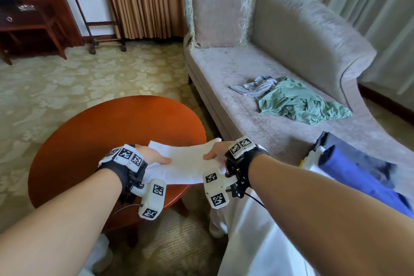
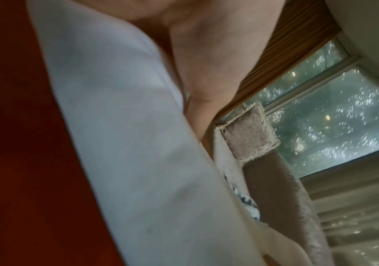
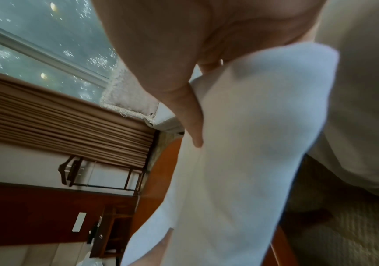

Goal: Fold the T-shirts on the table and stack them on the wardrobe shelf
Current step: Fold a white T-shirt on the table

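A plain white folded T-shirt (image 1: pixel 187 163), no readable print, is held just above the near edge of the round wooden table (image 1: pixel 89 132). Left hand (image 1: pixel 152 155) and right hand (image 1: pixel 216 152) each pinch one end, thumbs on top.

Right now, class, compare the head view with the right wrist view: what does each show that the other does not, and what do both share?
Only the head view shows the left hand, the green garment and the grey garment crumpled on the sofa.

Only the right wrist view shows the right hand's palm side, thumb lying along the cloth.

Both show the right hand holding the white T-shirt over the round wooden table, plus the brown curtain.
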A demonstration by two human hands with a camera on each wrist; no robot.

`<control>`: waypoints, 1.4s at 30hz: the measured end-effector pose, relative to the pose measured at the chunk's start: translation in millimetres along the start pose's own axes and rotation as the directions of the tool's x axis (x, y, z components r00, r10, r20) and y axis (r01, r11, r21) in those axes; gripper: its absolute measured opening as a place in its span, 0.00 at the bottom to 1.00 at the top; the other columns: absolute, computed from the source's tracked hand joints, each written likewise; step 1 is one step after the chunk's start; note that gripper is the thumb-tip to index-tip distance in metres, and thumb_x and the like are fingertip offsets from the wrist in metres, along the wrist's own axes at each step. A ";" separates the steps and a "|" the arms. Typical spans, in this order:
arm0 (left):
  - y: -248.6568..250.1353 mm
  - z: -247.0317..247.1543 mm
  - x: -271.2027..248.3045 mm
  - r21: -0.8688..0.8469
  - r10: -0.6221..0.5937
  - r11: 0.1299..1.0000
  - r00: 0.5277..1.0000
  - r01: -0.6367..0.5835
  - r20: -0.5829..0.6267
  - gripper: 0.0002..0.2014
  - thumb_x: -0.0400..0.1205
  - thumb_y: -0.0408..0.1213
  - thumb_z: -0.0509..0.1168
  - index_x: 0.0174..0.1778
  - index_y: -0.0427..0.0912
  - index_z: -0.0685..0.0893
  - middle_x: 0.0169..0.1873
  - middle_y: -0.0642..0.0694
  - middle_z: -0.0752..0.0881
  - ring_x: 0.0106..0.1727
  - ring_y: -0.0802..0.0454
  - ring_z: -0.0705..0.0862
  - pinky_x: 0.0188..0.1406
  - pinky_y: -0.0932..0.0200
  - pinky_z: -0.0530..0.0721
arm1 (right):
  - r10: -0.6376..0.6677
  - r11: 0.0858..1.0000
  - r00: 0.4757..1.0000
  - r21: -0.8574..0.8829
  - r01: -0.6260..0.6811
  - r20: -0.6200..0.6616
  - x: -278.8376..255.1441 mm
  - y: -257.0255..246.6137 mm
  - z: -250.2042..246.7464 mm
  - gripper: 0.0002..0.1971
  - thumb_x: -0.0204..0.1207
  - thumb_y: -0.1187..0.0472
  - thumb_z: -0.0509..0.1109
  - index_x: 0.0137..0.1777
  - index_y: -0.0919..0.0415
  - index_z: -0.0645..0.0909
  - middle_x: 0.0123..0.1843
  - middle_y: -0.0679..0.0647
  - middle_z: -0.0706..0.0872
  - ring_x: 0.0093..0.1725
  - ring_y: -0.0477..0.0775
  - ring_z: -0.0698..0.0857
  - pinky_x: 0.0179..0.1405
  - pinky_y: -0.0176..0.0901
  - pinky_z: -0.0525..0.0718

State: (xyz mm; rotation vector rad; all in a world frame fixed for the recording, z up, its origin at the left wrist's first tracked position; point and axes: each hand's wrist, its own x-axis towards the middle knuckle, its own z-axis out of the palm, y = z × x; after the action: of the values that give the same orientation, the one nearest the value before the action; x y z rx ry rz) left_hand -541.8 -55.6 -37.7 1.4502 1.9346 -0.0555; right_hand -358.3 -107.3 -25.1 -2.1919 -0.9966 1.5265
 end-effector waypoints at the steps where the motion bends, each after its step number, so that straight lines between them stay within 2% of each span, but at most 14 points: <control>1: 5.4 0.2 2.3 -0.032 0.043 0.999 0.999 -0.043 -0.007 0.38 0.75 0.48 0.77 0.72 0.26 0.72 0.67 0.33 0.80 0.67 0.36 0.79 0.56 0.52 0.79 | 0.002 0.999 0.999 0.041 0.000 -0.038 -7.6 0.8 -10.5 0.29 0.81 0.60 0.69 0.78 0.66 0.63 0.56 0.63 0.77 0.62 0.63 0.80 0.69 0.57 0.77; 5: 51.9 2.5 -6.6 -0.225 0.110 0.969 0.993 -0.100 0.036 0.26 0.71 0.46 0.80 0.52 0.28 0.80 0.55 0.33 0.82 0.56 0.37 0.81 0.52 0.50 0.75 | -0.034 0.986 0.981 0.154 0.064 -0.192 -28.1 15.0 -54.8 0.27 0.80 0.56 0.71 0.74 0.68 0.69 0.45 0.60 0.77 0.45 0.63 0.82 0.48 0.56 0.84; 7: 80.5 9.5 -12.4 -0.318 0.169 0.939 0.982 -0.134 0.086 0.25 0.66 0.48 0.83 0.40 0.32 0.80 0.47 0.34 0.83 0.48 0.37 0.82 0.54 0.51 0.77 | 0.022 0.944 0.958 0.323 0.075 -0.285 -37.7 27.6 -82.9 0.19 0.75 0.61 0.76 0.62 0.68 0.78 0.40 0.60 0.80 0.36 0.61 0.81 0.40 0.55 0.85; 10: 120.4 32.6 -0.1 -0.403 0.293 0.889 0.947 -0.219 0.132 0.39 0.49 0.52 0.87 0.53 0.36 0.85 0.53 0.35 0.88 0.56 0.35 0.87 0.59 0.38 0.86 | 0.127 0.861 0.915 0.500 0.090 -0.383 -49.8 53.0 -125.8 0.11 0.65 0.65 0.81 0.44 0.66 0.83 0.38 0.60 0.86 0.35 0.61 0.87 0.40 0.60 0.88; 13: 166.0 53.6 -34.2 -0.496 0.410 0.822 0.894 -0.278 0.179 0.33 0.59 0.44 0.85 0.56 0.34 0.84 0.54 0.33 0.88 0.55 0.33 0.88 0.57 0.34 0.86 | 0.172 0.812 0.864 0.564 0.147 -0.472 -62.1 81.5 -170.3 0.13 0.62 0.63 0.82 0.44 0.66 0.84 0.41 0.62 0.88 0.41 0.65 0.89 0.46 0.69 0.87; 16: 215.2 79.9 -56.6 -0.565 0.469 0.773 0.859 -0.288 0.204 0.30 0.68 0.42 0.81 0.62 0.32 0.82 0.54 0.32 0.87 0.54 0.33 0.88 0.57 0.35 0.86 | 0.231 0.785 0.820 0.598 0.162 -0.524 -75.6 114.9 -216.3 0.10 0.68 0.64 0.78 0.43 0.66 0.80 0.40 0.62 0.85 0.37 0.61 0.86 0.36 0.54 0.88; 18: 249.1 106.5 -50.4 -0.596 0.464 0.768 0.844 -0.234 0.268 0.43 0.55 0.51 0.86 0.63 0.33 0.82 0.56 0.33 0.87 0.55 0.31 0.87 0.57 0.31 0.84 | 0.275 0.774 0.789 0.614 0.157 -0.549 -83.6 143.1 -245.8 0.09 0.72 0.65 0.75 0.37 0.65 0.76 0.30 0.59 0.80 0.25 0.57 0.80 0.18 0.36 0.77; 20: 284.2 138.5 -37.3 -0.620 0.470 0.759 0.825 -0.198 0.312 0.56 0.37 0.57 0.88 0.63 0.36 0.84 0.55 0.35 0.88 0.53 0.30 0.88 0.55 0.27 0.83 | 0.329 0.754 0.752 0.638 0.156 -0.572 -88.8 169.7 -270.9 0.12 0.73 0.65 0.74 0.34 0.64 0.73 0.23 0.58 0.77 0.18 0.55 0.77 0.12 0.31 0.70; 24: 333.3 184.5 -61.8 -0.645 0.562 0.714 0.773 -0.272 0.296 0.46 0.39 0.56 0.86 0.54 0.42 0.87 0.51 0.40 0.90 0.51 0.35 0.89 0.54 0.31 0.85 | 0.394 0.752 0.710 0.649 0.117 -0.584 -89.0 214.5 -310.2 0.09 0.72 0.64 0.76 0.43 0.64 0.77 0.37 0.60 0.81 0.32 0.59 0.81 0.24 0.44 0.78; 28: 366.8 216.0 -93.2 -0.648 0.631 0.681 0.723 -0.341 0.282 0.10 0.70 0.37 0.80 0.43 0.42 0.87 0.50 0.37 0.91 0.52 0.38 0.89 0.58 0.33 0.85 | 0.425 0.727 0.685 0.674 0.131 -0.592 -73.9 250.4 -338.2 0.15 0.69 0.65 0.79 0.55 0.60 0.82 0.47 0.60 0.87 0.47 0.64 0.87 0.47 0.62 0.88; 32: 387.3 251.0 -73.8 -0.594 0.634 0.720 0.688 -0.359 0.353 0.20 0.58 0.40 0.82 0.45 0.41 0.91 0.47 0.39 0.92 0.50 0.38 0.91 0.58 0.33 0.85 | 0.466 0.728 0.666 0.680 0.084 -0.582 -43.8 284.4 -356.3 0.15 0.66 0.63 0.81 0.50 0.60 0.83 0.50 0.60 0.88 0.52 0.65 0.87 0.57 0.63 0.86; 34: 391.9 261.9 -69.4 -0.576 0.631 0.730 0.686 -0.368 0.361 0.15 0.65 0.34 0.81 0.46 0.39 0.90 0.46 0.38 0.92 0.49 0.38 0.91 0.58 0.36 0.86 | 0.483 0.729 0.670 0.683 0.050 -0.564 -30.1 296.0 -360.3 0.11 0.66 0.62 0.81 0.44 0.58 0.82 0.49 0.60 0.88 0.51 0.64 0.88 0.57 0.61 0.87; 36: 396.4 272.4 -64.9 -0.569 0.624 0.734 0.697 -0.371 0.352 0.08 0.72 0.27 0.77 0.45 0.37 0.89 0.47 0.35 0.91 0.50 0.38 0.90 0.57 0.38 0.87 | 0.490 0.718 0.687 0.695 0.031 -0.537 -13.5 306.9 -363.5 0.14 0.64 0.62 0.81 0.49 0.59 0.84 0.48 0.60 0.89 0.49 0.64 0.89 0.53 0.62 0.88; 42: 397.4 298.3 -38.3 -0.472 0.582 0.789 0.723 -0.393 0.372 0.08 0.74 0.24 0.75 0.47 0.33 0.88 0.48 0.33 0.90 0.50 0.37 0.90 0.57 0.36 0.86 | 0.508 0.767 0.691 0.635 -0.092 -0.514 31.3 331.7 -359.3 0.15 0.62 0.56 0.81 0.46 0.58 0.84 0.44 0.58 0.89 0.45 0.63 0.90 0.49 0.61 0.89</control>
State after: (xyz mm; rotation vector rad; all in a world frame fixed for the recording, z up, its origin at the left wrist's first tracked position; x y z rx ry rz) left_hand -46.8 -68.1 -94.9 1.4704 1.0174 0.1544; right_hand 97.2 -272.0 -99.3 -2.2115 0.0947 0.8154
